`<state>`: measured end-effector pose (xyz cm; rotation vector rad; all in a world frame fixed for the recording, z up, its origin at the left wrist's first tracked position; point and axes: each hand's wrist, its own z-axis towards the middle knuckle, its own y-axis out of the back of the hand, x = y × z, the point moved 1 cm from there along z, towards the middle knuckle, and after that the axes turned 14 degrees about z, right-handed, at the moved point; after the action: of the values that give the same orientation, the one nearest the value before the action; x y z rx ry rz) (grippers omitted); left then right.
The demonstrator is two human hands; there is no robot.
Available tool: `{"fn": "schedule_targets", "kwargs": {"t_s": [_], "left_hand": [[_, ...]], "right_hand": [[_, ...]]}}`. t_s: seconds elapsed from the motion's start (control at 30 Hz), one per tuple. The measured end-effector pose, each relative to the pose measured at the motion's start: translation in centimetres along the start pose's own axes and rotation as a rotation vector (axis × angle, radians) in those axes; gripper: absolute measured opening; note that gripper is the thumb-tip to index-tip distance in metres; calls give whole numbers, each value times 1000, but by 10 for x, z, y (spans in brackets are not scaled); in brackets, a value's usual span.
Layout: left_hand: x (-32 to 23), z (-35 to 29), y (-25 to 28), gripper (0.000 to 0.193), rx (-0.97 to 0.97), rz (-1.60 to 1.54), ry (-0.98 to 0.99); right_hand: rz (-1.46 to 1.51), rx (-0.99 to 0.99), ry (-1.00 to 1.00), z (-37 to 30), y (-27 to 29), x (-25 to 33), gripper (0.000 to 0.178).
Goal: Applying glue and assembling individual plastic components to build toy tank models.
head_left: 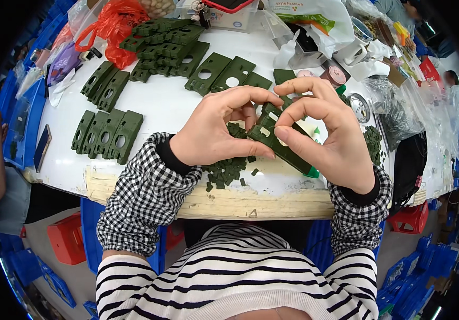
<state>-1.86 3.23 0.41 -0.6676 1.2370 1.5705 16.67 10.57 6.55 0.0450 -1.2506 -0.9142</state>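
Observation:
In front of me, above the table's near part, I hold a dark green plastic part (278,140) with cut-out openings, tilted down to the right. My left hand (221,128) is closed round its left end, the thumb along the lower edge. The bent fingers and thumb of my right hand (328,136) grip it from above; whether a small piece is also between those fingertips cannot be made out. Beneath my hands lies a heap of small dark green pieces (223,173). A white bottle with a green tip (316,133) is partly hidden behind my right hand.
Rows of green parts (107,134) lie at the left, with a stack of them (168,45) farther back. An orange-red bag (113,29) and a white squeeze bottle (287,52) stand behind. More small pieces (373,143) lie right, near clear plastic bags (400,109). A phone (43,146) is at the left edge.

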Motion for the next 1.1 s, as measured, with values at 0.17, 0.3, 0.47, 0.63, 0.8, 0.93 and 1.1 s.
{"fn": "schedule_targets", "kwargs": {"t_s": [0.17, 0.3, 0.47, 0.63, 0.8, 0.93, 1.1], "left_hand": [[0, 0, 0, 69, 32, -24, 1], [1, 0, -2, 69, 64, -17, 7], [2, 0, -3, 70, 75, 6, -2], [2, 1, -3, 70, 75, 13, -14], [6, 1, -4, 66, 43, 47, -74], [9, 2, -5, 64, 20, 45, -107], [7, 1, -4, 69, 62, 53, -42]], "right_hand": [[46, 32, -16, 1, -1, -6, 7], [71, 23, 28, 0, -5, -15, 9], [93, 24, 21, -1, -5, -19, 10], [86, 5, 29, -3, -7, -22, 10], [60, 54, 27, -2, -5, -21, 8], [55, 51, 25, -2, -6, -21, 8], [49, 46, 28, -2, -7, -22, 9]]}}
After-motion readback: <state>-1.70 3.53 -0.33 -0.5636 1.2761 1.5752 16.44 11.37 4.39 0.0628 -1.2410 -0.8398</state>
